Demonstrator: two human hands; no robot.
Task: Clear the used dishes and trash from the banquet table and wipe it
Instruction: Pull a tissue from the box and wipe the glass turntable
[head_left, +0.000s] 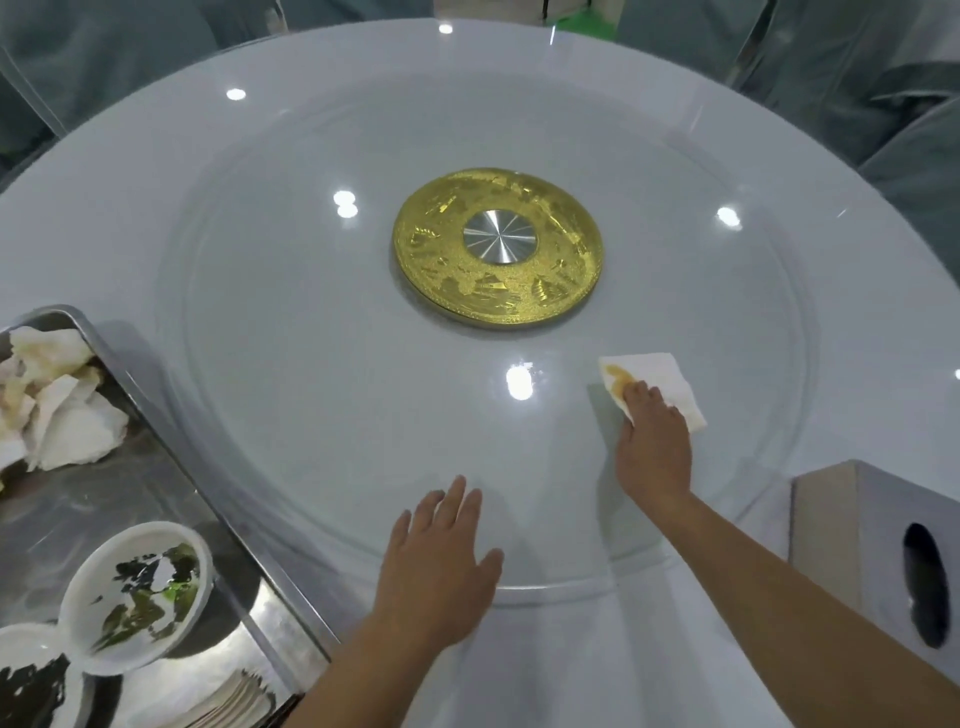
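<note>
My right hand (652, 441) presses a white paper napkin (660, 374) with a yellow-brown stain flat onto the glass turntable (311, 338), right of centre. My left hand (441, 561) lies flat with fingers spread on the turntable's near edge, holding nothing. A steel tray (171, 405) at the left holds crumpled used napkins (57, 410), a dirty white bowl (137, 592), a second dirty dish (36, 675) and stacked plates (228, 701). The white round table (130, 171) lies under the turntable.
A gold disc with a silver hub (498, 254) marks the turntable's centre. A tissue box with a dark oval opening (883, 566) stands at the near right. Chairs in grey-green covers (883, 78) ring the far side.
</note>
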